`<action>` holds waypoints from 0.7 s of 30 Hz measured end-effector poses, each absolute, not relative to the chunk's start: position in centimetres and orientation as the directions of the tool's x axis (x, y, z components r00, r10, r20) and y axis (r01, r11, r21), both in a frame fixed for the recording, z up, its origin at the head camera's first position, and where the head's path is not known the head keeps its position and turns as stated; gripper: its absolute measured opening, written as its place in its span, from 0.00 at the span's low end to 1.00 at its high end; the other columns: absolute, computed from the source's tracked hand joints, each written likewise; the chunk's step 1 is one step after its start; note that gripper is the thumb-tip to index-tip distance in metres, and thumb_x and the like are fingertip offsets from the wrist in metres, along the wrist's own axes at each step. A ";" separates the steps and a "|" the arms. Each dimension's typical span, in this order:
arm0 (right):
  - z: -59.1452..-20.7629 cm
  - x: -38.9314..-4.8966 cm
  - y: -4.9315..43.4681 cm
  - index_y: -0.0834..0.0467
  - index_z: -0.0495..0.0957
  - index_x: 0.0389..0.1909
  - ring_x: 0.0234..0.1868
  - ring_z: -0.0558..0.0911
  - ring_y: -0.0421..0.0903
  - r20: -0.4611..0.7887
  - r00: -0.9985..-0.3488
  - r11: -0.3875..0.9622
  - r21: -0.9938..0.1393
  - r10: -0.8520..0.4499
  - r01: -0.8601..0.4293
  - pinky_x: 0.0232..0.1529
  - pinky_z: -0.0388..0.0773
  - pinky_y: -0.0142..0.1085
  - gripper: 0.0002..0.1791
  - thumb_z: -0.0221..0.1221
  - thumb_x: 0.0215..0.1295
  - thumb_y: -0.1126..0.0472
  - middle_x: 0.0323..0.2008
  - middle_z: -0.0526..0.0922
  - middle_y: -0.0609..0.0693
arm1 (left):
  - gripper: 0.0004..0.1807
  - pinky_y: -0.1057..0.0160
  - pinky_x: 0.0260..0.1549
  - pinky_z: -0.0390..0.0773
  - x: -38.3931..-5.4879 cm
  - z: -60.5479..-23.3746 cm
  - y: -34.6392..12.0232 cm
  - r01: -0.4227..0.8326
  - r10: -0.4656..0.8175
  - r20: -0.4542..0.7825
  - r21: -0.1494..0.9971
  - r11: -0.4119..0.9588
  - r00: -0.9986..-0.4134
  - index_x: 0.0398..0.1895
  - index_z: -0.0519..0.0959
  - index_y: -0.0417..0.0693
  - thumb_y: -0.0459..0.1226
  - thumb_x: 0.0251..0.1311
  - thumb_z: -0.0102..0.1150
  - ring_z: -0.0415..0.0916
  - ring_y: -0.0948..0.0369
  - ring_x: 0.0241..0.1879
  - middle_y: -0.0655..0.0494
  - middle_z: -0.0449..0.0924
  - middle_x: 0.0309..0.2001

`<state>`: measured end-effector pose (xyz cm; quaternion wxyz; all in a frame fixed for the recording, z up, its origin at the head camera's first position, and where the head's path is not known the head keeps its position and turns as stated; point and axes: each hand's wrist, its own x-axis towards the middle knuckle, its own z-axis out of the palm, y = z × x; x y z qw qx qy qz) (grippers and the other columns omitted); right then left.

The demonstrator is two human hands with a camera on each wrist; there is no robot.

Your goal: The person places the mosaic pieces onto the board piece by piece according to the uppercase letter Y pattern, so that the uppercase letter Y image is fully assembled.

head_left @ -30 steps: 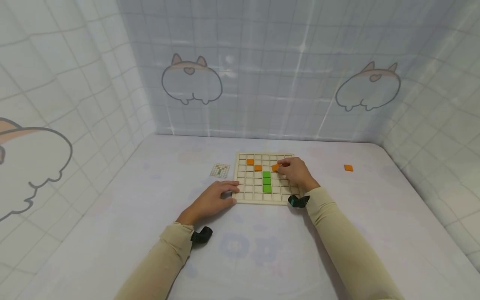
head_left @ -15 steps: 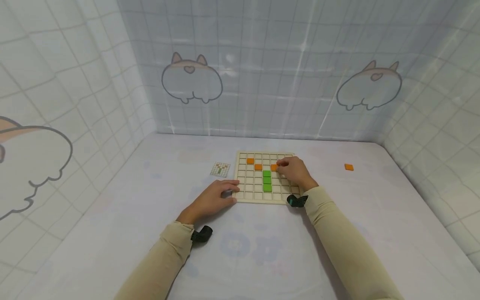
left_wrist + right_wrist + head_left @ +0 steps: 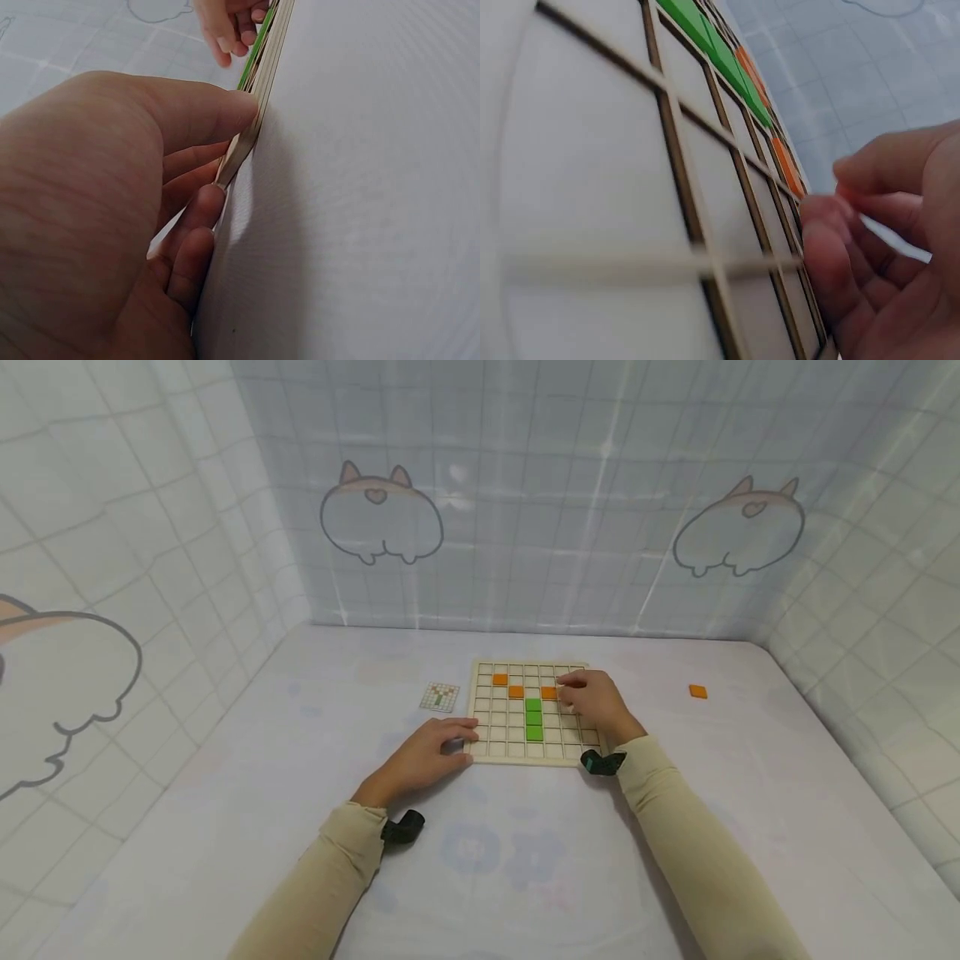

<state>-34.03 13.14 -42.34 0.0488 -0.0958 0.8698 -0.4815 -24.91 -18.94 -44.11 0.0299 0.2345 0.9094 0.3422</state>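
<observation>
A pale wooden grid board (image 3: 498, 731) lies on the table in the head view. My left hand (image 3: 427, 756) holds its near left corner, the thumb on the near edge and the fingers along the left side; the left wrist view shows that thumb (image 3: 210, 112) against the wood. Three green tiles (image 3: 533, 718) stand in a column, with orange tiles (image 3: 500, 680) on the left, stepping diagonally. Another orange tile (image 3: 549, 693) lies in a cell on the right. Just right of it hovers my right hand (image 3: 596, 697), its fingers loosely bent with nothing between them.
A small pattern card (image 3: 439, 697) with a printed grid lies left of the board. One loose orange tile (image 3: 698, 692) sits on the white tablecloth (image 3: 480, 868) far to the right. Tiled-pattern cloth walls (image 3: 525, 552) enclose the table at the back and sides.
My right hand has let go of the orange tile, which now lies flat in its cell, and has drawn slightly to the right. The left hand has stayed at the board's corner.
</observation>
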 end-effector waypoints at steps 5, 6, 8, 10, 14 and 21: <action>-42.6 -34.3 14.7 0.62 0.79 0.59 0.37 0.81 0.51 0.035 -0.983 0.374 -0.922 -0.181 -0.102 0.35 0.81 0.36 0.19 0.58 0.72 0.59 0.45 0.82 0.59 | 0.19 0.50 0.67 0.62 -24.9 -44.1 -19.1 0.398 0.438 0.106 0.641 0.657 -0.893 0.57 0.82 0.53 0.41 0.64 0.66 0.62 0.54 0.70 0.65 0.70 0.69; -42.6 -34.2 15.2 0.62 0.79 0.59 0.37 0.82 0.51 0.043 -0.985 0.362 -0.926 -0.168 -0.102 0.34 0.81 0.35 0.19 0.58 0.72 0.59 0.45 0.82 0.60 | 0.19 0.51 0.67 0.61 -25.0 -44.1 -19.1 0.399 0.440 0.105 0.640 0.656 -0.892 0.58 0.82 0.53 0.41 0.64 0.66 0.62 0.55 0.70 0.65 0.70 0.69; -42.7 -34.2 16.2 0.63 0.78 0.60 0.39 0.82 0.51 0.057 -0.989 0.372 -0.923 -0.133 -0.103 0.35 0.81 0.34 0.19 0.59 0.72 0.58 0.47 0.82 0.60 | 0.19 0.51 0.67 0.61 -25.0 -44.2 -19.1 0.398 0.442 0.102 0.643 0.654 -0.891 0.58 0.82 0.53 0.41 0.64 0.66 0.62 0.55 0.70 0.65 0.70 0.69; -42.6 -34.1 17.4 0.63 0.78 0.60 0.41 0.82 0.51 0.052 -0.994 0.398 -0.913 -0.093 -0.085 0.36 0.81 0.33 0.20 0.59 0.73 0.57 0.47 0.81 0.59 | 0.19 0.50 0.67 0.61 -24.9 -44.2 -19.1 0.397 0.443 0.099 0.644 0.654 -0.891 0.58 0.81 0.53 0.41 0.64 0.66 0.62 0.54 0.70 0.65 0.70 0.69; -42.6 -33.9 20.4 0.62 0.78 0.60 0.44 0.82 0.50 0.043 -0.999 0.472 -0.880 -0.017 -0.046 0.38 0.81 0.31 0.21 0.58 0.74 0.54 0.50 0.81 0.58 | 0.19 0.50 0.68 0.61 -24.7 -44.1 -19.0 0.384 0.433 0.093 0.650 0.656 -0.897 0.58 0.82 0.53 0.40 0.63 0.67 0.61 0.54 0.71 0.66 0.70 0.69; -42.4 -33.4 26.1 0.65 0.76 0.61 0.45 0.82 0.50 0.069 -0.994 0.515 -0.857 0.089 -0.013 0.38 0.80 0.28 0.22 0.55 0.75 0.54 0.52 0.79 0.62 | 0.18 0.51 0.67 0.61 -24.7 -44.1 -19.0 0.394 0.437 0.100 0.643 0.657 -0.894 0.57 0.82 0.54 0.40 0.64 0.66 0.61 0.55 0.70 0.66 0.70 0.69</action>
